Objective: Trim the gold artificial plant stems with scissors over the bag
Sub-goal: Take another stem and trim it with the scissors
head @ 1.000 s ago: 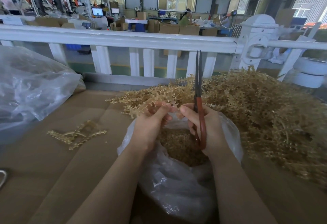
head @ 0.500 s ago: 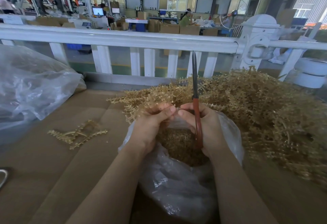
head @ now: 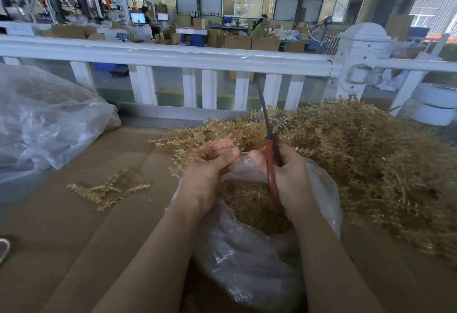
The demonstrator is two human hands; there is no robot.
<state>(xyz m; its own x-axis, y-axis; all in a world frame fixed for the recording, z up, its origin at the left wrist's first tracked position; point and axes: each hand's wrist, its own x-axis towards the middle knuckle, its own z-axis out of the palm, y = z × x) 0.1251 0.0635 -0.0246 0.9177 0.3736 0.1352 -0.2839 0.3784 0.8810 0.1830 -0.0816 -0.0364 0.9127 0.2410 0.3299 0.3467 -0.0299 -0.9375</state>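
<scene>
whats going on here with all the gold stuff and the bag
A person is trimming gold artificial plant stems over a clear plastic bag that already holds cut bits. The left hand pinches a stem, while the right hand grips red-handled scissors, blades pointing up. A big untrimmed pile lies to the right.

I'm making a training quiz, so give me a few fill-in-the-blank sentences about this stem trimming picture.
1. The right hand grips scissors with ____ handles.
2. The scissor blades point ____, toward the white railing.
3. The left hand pinches a ____ stem.
4. Both hands work over a clear plastic ____ of clippings.

Missing words: red; up; gold; bag
</scene>
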